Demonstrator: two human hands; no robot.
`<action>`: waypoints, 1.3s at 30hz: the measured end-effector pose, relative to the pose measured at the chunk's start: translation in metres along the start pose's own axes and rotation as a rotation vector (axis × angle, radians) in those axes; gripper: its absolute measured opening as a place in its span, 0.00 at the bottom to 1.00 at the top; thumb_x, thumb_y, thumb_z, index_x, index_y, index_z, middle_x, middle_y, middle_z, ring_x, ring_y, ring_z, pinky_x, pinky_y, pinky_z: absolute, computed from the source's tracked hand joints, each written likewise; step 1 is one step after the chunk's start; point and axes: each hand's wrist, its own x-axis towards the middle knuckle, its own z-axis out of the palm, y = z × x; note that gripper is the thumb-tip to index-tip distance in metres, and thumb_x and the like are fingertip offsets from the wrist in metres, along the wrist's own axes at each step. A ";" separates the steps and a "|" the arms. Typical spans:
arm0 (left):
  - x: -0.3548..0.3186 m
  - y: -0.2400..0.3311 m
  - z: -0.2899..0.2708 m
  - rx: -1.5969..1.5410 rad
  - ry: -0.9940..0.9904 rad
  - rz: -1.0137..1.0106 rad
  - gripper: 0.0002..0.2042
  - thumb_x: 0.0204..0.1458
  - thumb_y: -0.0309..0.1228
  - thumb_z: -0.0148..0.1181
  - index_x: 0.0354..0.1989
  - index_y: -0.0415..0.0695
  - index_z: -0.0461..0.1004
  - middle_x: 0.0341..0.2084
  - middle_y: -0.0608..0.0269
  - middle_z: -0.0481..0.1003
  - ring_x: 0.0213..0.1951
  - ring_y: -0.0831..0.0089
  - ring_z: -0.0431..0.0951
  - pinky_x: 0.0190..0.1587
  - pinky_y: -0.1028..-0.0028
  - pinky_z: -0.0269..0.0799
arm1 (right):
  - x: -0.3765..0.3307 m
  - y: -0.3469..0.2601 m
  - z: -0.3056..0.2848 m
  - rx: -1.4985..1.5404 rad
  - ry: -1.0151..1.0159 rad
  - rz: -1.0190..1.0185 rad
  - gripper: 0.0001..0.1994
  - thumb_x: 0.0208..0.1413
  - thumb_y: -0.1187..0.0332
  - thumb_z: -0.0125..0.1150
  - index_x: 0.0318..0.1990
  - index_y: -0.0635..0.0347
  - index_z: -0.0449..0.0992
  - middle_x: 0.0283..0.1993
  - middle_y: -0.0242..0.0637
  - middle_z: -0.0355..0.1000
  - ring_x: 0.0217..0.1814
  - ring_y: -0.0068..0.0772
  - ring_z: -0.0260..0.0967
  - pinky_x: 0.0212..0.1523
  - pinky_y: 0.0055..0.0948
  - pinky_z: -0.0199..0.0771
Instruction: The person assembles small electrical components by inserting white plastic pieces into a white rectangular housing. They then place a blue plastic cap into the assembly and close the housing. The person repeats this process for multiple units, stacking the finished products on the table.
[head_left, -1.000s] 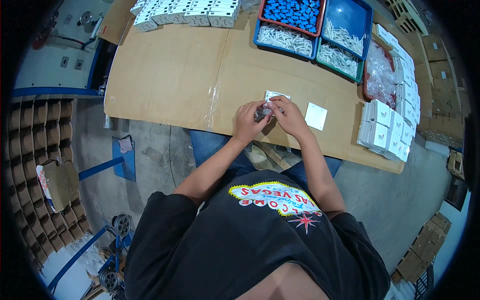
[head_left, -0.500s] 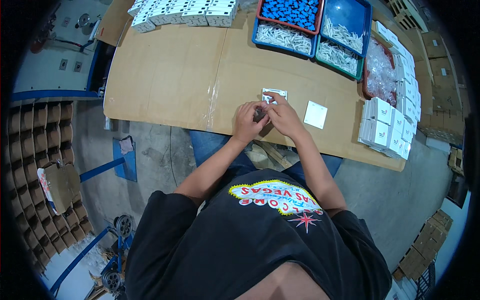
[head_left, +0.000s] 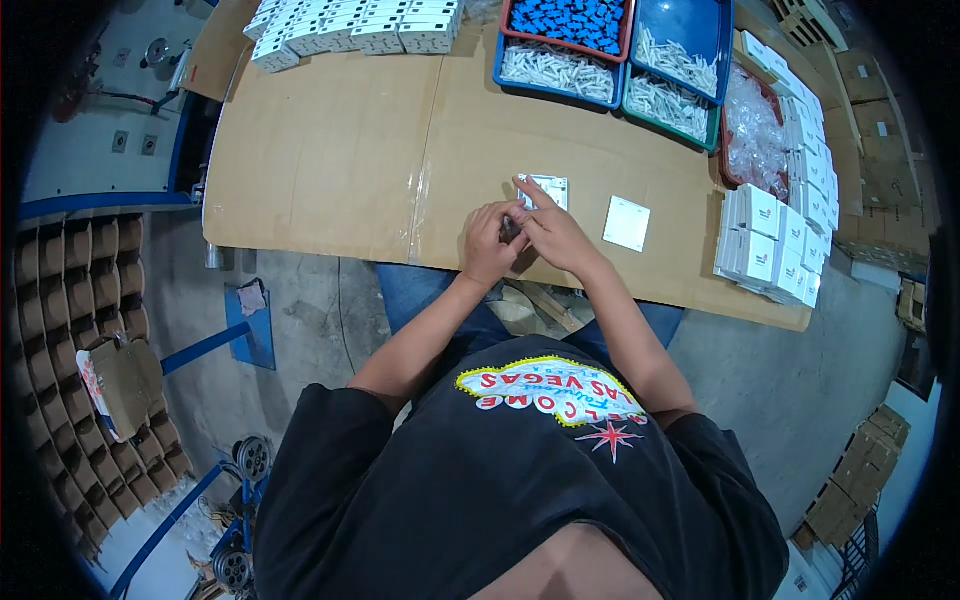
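My left hand [head_left: 490, 242] and my right hand [head_left: 555, 236] meet near the front edge of the cardboard-covered table, fingers curled and pinching together. Whatever sits between them is mostly hidden; only a small dark, shiny patch shows. The right index finger stretches forward over a white, square, frame-like part [head_left: 556, 189] lying just beyond the hands. To the right of my right hand a flat white square plate [head_left: 627, 223] lies on the table.
Trays of blue pieces [head_left: 568, 22] and of white slim pieces [head_left: 556, 75] stand at the back. Clear plastic bags [head_left: 752, 125] fill a red tray at right, beside stacked white boxes [head_left: 752, 212]. More white boxes [head_left: 350, 30] line the back left.
The view has shifted slightly. Both hands stay together in about the same place, with the fingers shifting a little against each other.
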 end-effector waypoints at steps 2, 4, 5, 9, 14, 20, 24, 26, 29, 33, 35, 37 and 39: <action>0.000 0.000 -0.001 0.002 -0.018 -0.015 0.22 0.45 0.32 0.75 0.50 0.45 0.77 0.42 0.60 0.81 0.44 0.56 0.80 0.49 0.60 0.71 | 0.000 0.001 0.002 -0.006 0.006 -0.004 0.24 0.75 0.55 0.48 0.49 0.70 0.83 0.80 0.46 0.56 0.84 0.50 0.45 0.78 0.40 0.51; -0.001 -0.001 -0.001 0.005 -0.030 -0.036 0.22 0.46 0.32 0.75 0.50 0.45 0.77 0.42 0.59 0.81 0.45 0.56 0.80 0.50 0.60 0.71 | 0.000 0.002 0.003 0.007 0.062 -0.029 0.26 0.74 0.52 0.48 0.44 0.69 0.84 0.79 0.48 0.58 0.81 0.51 0.53 0.76 0.42 0.57; -0.001 0.000 -0.001 0.006 -0.034 -0.048 0.22 0.46 0.32 0.75 0.50 0.44 0.78 0.42 0.58 0.81 0.45 0.56 0.80 0.50 0.59 0.71 | -0.001 0.003 0.002 0.076 0.051 0.010 0.25 0.74 0.53 0.50 0.45 0.69 0.84 0.77 0.48 0.61 0.77 0.50 0.59 0.73 0.41 0.61; 0.003 0.002 0.002 0.025 -0.011 -0.084 0.21 0.48 0.33 0.75 0.50 0.43 0.78 0.41 0.56 0.80 0.44 0.56 0.80 0.50 0.59 0.71 | 0.001 -0.001 -0.019 0.275 0.132 0.047 0.20 0.72 0.58 0.55 0.48 0.70 0.82 0.65 0.48 0.73 0.62 0.44 0.75 0.61 0.38 0.73; 0.005 0.007 0.000 0.003 -0.032 -0.166 0.18 0.51 0.29 0.74 0.50 0.40 0.78 0.41 0.55 0.80 0.44 0.56 0.80 0.50 0.61 0.73 | 0.006 0.035 -0.073 0.107 0.405 0.155 0.14 0.66 0.62 0.62 0.50 0.63 0.82 0.46 0.45 0.82 0.49 0.43 0.81 0.51 0.37 0.79; 0.004 0.003 0.004 0.045 -0.020 -0.097 0.20 0.51 0.32 0.74 0.50 0.41 0.77 0.40 0.55 0.79 0.43 0.56 0.79 0.49 0.60 0.72 | 0.026 0.098 -0.181 -0.270 0.781 0.196 0.11 0.64 0.68 0.60 0.48 0.63 0.83 0.44 0.52 0.82 0.46 0.52 0.81 0.50 0.41 0.80; 0.004 0.001 0.007 0.049 -0.026 -0.108 0.19 0.51 0.33 0.74 0.50 0.40 0.77 0.40 0.55 0.79 0.44 0.56 0.79 0.49 0.60 0.72 | 0.046 0.144 -0.235 -0.451 0.755 0.176 0.12 0.61 0.74 0.55 0.46 0.62 0.85 0.45 0.56 0.81 0.51 0.58 0.79 0.53 0.48 0.78; 0.004 0.002 0.005 0.056 -0.030 -0.114 0.19 0.51 0.33 0.74 0.49 0.41 0.77 0.39 0.55 0.79 0.43 0.56 0.79 0.49 0.60 0.72 | 0.055 0.153 -0.242 -0.536 0.633 0.225 0.13 0.61 0.74 0.55 0.46 0.62 0.85 0.46 0.57 0.81 0.51 0.59 0.79 0.54 0.49 0.78; 0.006 0.006 0.004 0.068 -0.018 -0.109 0.18 0.51 0.33 0.73 0.49 0.41 0.77 0.39 0.56 0.79 0.43 0.56 0.79 0.48 0.60 0.72 | 0.063 0.173 -0.247 -0.590 0.547 0.262 0.13 0.61 0.75 0.53 0.45 0.62 0.85 0.47 0.56 0.80 0.52 0.57 0.78 0.56 0.48 0.77; 0.004 0.003 0.004 0.068 -0.006 -0.095 0.18 0.51 0.32 0.73 0.49 0.41 0.77 0.38 0.56 0.79 0.42 0.57 0.79 0.48 0.60 0.72 | 0.070 0.184 -0.250 -0.595 0.497 0.266 0.13 0.61 0.74 0.53 0.44 0.60 0.86 0.48 0.55 0.80 0.54 0.57 0.77 0.57 0.48 0.76; 0.003 0.002 0.004 0.072 -0.028 -0.123 0.18 0.51 0.32 0.73 0.48 0.41 0.77 0.38 0.56 0.79 0.42 0.57 0.79 0.48 0.60 0.72 | 0.074 0.183 -0.251 -0.710 0.435 0.258 0.12 0.61 0.73 0.54 0.43 0.60 0.86 0.46 0.55 0.80 0.52 0.58 0.77 0.56 0.48 0.76; 0.003 0.003 0.003 0.073 -0.036 -0.131 0.18 0.51 0.32 0.73 0.48 0.41 0.77 0.38 0.56 0.79 0.42 0.57 0.79 0.48 0.60 0.72 | 0.077 0.183 -0.255 -0.747 0.372 0.275 0.12 0.60 0.73 0.55 0.42 0.61 0.86 0.44 0.56 0.80 0.50 0.59 0.78 0.55 0.48 0.77; 0.004 0.004 0.003 0.067 -0.030 -0.120 0.18 0.51 0.32 0.73 0.48 0.41 0.77 0.38 0.56 0.79 0.42 0.57 0.79 0.48 0.60 0.72 | 0.080 0.184 -0.265 -0.711 0.307 0.315 0.11 0.60 0.72 0.56 0.41 0.61 0.86 0.43 0.56 0.80 0.48 0.59 0.79 0.53 0.48 0.77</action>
